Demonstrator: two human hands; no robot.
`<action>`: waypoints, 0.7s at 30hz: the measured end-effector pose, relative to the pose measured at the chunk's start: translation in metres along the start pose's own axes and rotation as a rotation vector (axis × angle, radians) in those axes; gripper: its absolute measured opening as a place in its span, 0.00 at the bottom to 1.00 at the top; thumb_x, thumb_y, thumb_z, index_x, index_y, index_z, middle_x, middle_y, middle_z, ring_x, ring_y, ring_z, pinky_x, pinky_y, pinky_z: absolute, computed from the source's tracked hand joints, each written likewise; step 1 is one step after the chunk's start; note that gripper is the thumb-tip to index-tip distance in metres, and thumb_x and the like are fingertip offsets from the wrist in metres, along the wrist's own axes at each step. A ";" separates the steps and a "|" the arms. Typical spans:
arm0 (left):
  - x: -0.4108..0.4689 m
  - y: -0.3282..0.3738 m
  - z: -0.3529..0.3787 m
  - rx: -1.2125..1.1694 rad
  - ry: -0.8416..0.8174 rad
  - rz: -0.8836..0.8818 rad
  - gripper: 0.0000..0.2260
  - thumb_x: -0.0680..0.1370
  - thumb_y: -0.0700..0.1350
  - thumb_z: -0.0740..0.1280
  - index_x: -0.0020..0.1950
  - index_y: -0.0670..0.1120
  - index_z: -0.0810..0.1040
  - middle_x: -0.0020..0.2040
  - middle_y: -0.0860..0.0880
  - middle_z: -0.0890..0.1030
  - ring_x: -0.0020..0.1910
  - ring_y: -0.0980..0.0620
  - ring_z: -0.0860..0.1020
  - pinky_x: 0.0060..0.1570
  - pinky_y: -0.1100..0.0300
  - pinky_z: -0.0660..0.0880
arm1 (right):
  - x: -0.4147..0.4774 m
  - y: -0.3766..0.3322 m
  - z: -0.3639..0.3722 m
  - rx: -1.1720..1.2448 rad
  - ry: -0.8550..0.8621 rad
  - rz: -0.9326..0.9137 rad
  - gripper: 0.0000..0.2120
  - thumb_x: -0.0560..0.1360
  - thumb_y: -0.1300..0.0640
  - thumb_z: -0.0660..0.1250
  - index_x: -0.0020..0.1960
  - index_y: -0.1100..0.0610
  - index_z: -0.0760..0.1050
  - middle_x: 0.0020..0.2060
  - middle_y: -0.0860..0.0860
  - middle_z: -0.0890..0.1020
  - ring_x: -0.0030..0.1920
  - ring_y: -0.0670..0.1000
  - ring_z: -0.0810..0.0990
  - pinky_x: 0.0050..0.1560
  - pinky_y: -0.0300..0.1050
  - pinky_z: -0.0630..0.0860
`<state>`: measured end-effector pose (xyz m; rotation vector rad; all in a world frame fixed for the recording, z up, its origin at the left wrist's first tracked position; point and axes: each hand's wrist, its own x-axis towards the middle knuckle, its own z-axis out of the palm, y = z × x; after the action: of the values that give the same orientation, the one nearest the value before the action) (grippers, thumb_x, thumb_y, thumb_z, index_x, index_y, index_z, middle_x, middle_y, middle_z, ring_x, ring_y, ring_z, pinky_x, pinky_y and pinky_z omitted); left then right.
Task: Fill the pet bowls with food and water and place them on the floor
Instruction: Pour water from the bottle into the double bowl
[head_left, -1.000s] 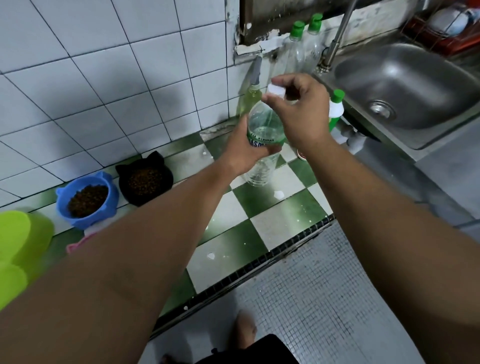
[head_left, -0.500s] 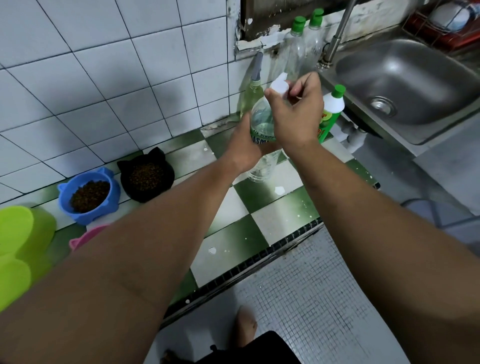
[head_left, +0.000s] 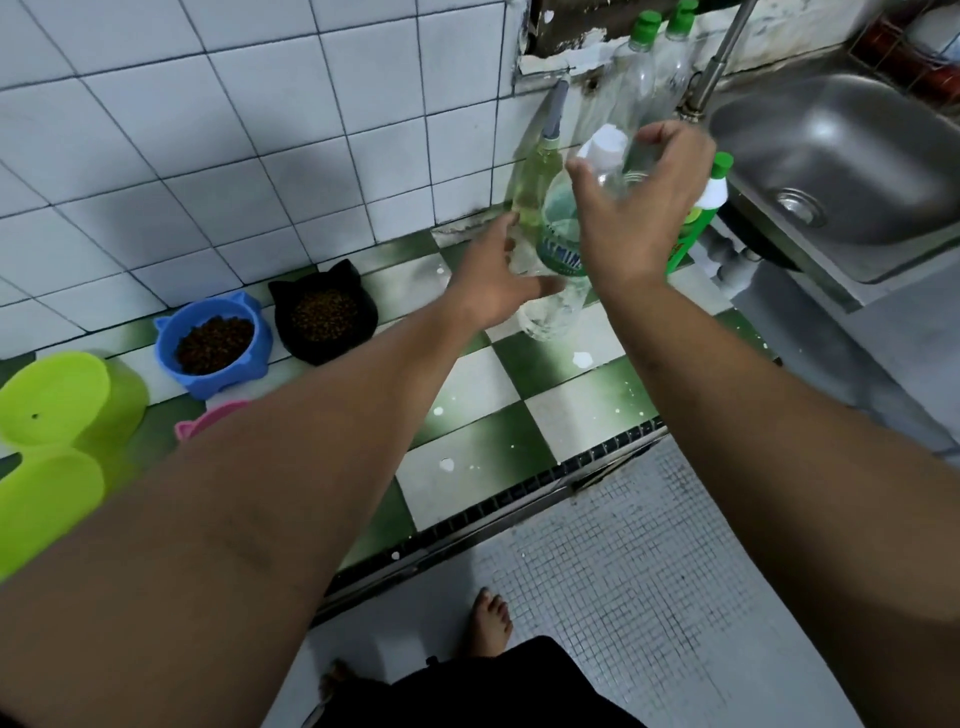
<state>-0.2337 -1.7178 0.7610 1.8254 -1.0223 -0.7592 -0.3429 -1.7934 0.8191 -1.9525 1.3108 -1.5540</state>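
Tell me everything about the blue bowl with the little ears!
The blue bowl looks like smooth plastic, round, with two small pointed ears on its rim like a cat's head. It stands upright on the green-and-white checkered counter, close to the white tiled wall. It is filled with dark brown pet kibble. The black cat-shaped bowl sits right beside it, also holding kibble; whether they touch is unclear. Neither hand touches it.

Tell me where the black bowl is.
In the head view, the black bowl sits on the counter against the tiled wall, left of centre, between the blue bowl and the left hand.
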 end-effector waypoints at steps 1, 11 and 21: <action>-0.008 -0.007 -0.007 -0.006 0.034 -0.025 0.39 0.69 0.50 0.82 0.76 0.49 0.69 0.63 0.53 0.76 0.59 0.54 0.76 0.62 0.57 0.75 | -0.007 -0.006 -0.001 -0.021 0.013 -0.043 0.22 0.67 0.47 0.76 0.53 0.59 0.73 0.53 0.55 0.75 0.55 0.54 0.74 0.58 0.50 0.72; -0.104 -0.099 -0.109 0.077 0.407 -0.234 0.17 0.78 0.50 0.72 0.65 0.49 0.78 0.53 0.52 0.80 0.50 0.53 0.81 0.58 0.54 0.79 | -0.133 -0.034 0.046 0.106 -0.543 -0.103 0.14 0.72 0.55 0.72 0.53 0.61 0.75 0.52 0.57 0.77 0.56 0.57 0.75 0.60 0.53 0.71; -0.209 -0.179 -0.175 0.256 0.670 -0.640 0.22 0.77 0.47 0.69 0.70 0.43 0.74 0.66 0.41 0.76 0.66 0.41 0.74 0.66 0.49 0.71 | -0.223 -0.008 0.095 -0.201 -1.178 0.414 0.33 0.72 0.44 0.72 0.69 0.62 0.71 0.62 0.63 0.78 0.62 0.64 0.78 0.65 0.56 0.75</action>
<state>-0.1302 -1.4162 0.6915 2.4261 -0.0880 -0.3115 -0.2515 -1.6369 0.6583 -1.9455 1.1647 0.0290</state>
